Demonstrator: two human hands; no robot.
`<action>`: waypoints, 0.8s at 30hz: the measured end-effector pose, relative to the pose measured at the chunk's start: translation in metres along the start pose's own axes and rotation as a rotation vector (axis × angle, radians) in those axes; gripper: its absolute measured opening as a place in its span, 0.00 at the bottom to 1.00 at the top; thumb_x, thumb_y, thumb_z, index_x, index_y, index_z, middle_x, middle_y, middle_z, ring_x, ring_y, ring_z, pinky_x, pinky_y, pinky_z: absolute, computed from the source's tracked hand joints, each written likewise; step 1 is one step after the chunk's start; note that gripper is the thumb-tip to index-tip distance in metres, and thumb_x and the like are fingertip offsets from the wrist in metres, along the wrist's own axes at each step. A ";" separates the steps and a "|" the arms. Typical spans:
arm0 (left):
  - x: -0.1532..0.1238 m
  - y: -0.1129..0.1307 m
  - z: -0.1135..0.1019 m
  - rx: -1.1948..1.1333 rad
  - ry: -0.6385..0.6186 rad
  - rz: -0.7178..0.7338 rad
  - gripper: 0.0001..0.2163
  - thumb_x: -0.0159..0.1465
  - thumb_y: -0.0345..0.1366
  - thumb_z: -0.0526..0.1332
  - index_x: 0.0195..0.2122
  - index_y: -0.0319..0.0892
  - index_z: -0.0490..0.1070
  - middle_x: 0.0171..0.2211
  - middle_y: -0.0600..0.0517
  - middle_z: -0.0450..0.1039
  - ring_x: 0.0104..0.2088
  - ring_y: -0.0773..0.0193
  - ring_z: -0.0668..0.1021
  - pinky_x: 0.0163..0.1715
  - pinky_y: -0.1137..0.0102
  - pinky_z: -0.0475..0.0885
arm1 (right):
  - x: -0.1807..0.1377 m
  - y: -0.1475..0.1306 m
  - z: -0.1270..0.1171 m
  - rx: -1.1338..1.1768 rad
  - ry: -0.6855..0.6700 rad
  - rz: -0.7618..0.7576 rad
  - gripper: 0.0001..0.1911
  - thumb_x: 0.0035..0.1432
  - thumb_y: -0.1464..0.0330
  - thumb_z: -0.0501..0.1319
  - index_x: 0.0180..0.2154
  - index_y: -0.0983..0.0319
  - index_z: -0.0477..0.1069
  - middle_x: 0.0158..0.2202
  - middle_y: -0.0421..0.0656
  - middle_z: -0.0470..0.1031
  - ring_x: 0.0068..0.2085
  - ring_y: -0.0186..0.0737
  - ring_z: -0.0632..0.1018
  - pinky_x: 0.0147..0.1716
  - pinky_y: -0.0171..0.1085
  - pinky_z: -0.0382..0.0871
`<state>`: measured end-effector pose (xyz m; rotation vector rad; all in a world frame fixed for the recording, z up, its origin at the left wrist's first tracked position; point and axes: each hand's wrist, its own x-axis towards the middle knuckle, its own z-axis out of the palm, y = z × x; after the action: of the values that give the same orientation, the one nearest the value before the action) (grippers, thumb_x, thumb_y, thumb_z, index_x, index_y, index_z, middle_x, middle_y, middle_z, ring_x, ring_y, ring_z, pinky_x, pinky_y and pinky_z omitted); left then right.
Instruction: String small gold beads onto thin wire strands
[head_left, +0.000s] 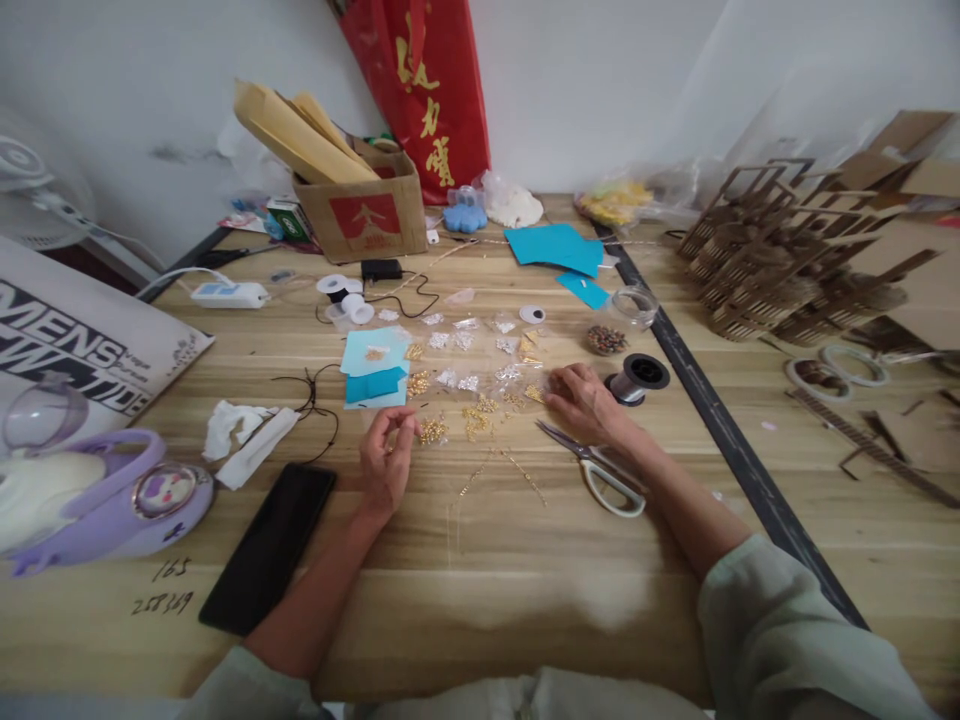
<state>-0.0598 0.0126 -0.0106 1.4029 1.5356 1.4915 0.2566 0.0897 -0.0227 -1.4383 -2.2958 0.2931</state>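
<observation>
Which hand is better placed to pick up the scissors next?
Probably the right hand: the scissors lie close beside it, while the left hand is farther away, beside some gold beads.

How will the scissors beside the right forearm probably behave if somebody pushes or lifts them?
The scissors would probably stay stiff, as their blades look metal. Lying flat on the wooden tabletop, they would likely slide rather than roll. Lifted by one white handle, they might swing open, since two halves seem joined at a pivot.
</observation>
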 end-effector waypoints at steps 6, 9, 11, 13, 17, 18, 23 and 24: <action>-0.001 0.000 0.001 0.007 0.001 0.000 0.09 0.61 0.40 0.58 0.36 0.40 0.70 0.25 0.53 0.71 0.30 0.65 0.75 0.36 0.71 0.69 | 0.002 0.003 0.004 -0.009 -0.012 -0.018 0.16 0.60 0.62 0.57 0.48 0.61 0.68 0.46 0.52 0.68 0.47 0.51 0.69 0.45 0.47 0.65; -0.001 -0.001 0.002 -0.011 -0.008 -0.003 0.09 0.61 0.40 0.58 0.37 0.40 0.70 0.25 0.54 0.71 0.30 0.65 0.74 0.36 0.70 0.69 | 0.004 0.005 0.006 0.011 -0.007 -0.007 0.14 0.60 0.61 0.57 0.45 0.62 0.69 0.44 0.51 0.69 0.45 0.50 0.69 0.45 0.46 0.65; -0.001 -0.001 0.003 -0.020 -0.013 0.011 0.09 0.61 0.40 0.59 0.37 0.40 0.69 0.25 0.54 0.71 0.30 0.65 0.74 0.37 0.70 0.69 | 0.005 0.005 0.006 0.029 0.000 -0.002 0.13 0.60 0.61 0.56 0.42 0.62 0.69 0.42 0.49 0.69 0.44 0.49 0.70 0.44 0.45 0.65; -0.001 0.000 0.003 -0.019 -0.013 0.024 0.08 0.61 0.39 0.59 0.37 0.40 0.69 0.25 0.54 0.71 0.30 0.66 0.74 0.37 0.70 0.69 | 0.005 0.004 0.006 0.036 0.003 0.010 0.12 0.59 0.61 0.57 0.41 0.62 0.69 0.42 0.49 0.69 0.43 0.48 0.70 0.44 0.45 0.65; -0.002 -0.001 0.003 -0.012 -0.008 0.026 0.08 0.61 0.39 0.59 0.36 0.40 0.70 0.25 0.54 0.71 0.29 0.66 0.75 0.35 0.71 0.69 | 0.006 0.007 0.009 0.005 0.009 0.029 0.16 0.59 0.60 0.57 0.45 0.63 0.68 0.44 0.51 0.69 0.44 0.50 0.69 0.44 0.46 0.64; -0.002 -0.001 0.003 -0.011 -0.006 0.028 0.08 0.61 0.39 0.59 0.36 0.40 0.70 0.25 0.54 0.71 0.29 0.66 0.75 0.35 0.71 0.69 | 0.006 0.009 0.010 -0.002 0.011 0.029 0.17 0.59 0.60 0.57 0.46 0.63 0.68 0.44 0.51 0.69 0.45 0.50 0.69 0.45 0.46 0.64; -0.003 -0.004 0.003 0.001 -0.012 0.023 0.09 0.61 0.40 0.59 0.37 0.40 0.70 0.25 0.54 0.71 0.30 0.65 0.75 0.36 0.70 0.70 | 0.009 0.013 0.011 0.000 -0.014 0.036 0.14 0.58 0.60 0.58 0.41 0.62 0.70 0.41 0.49 0.70 0.43 0.48 0.70 0.44 0.44 0.64; -0.003 -0.004 0.003 0.001 -0.017 0.022 0.09 0.61 0.40 0.58 0.37 0.40 0.70 0.25 0.53 0.71 0.30 0.65 0.75 0.36 0.70 0.70 | 0.009 0.013 0.011 -0.002 -0.022 0.040 0.14 0.58 0.60 0.58 0.41 0.62 0.70 0.41 0.49 0.70 0.43 0.47 0.70 0.44 0.44 0.64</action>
<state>-0.0574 0.0115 -0.0157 1.4339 1.5150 1.4890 0.2584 0.1033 -0.0356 -1.4901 -2.2881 0.3202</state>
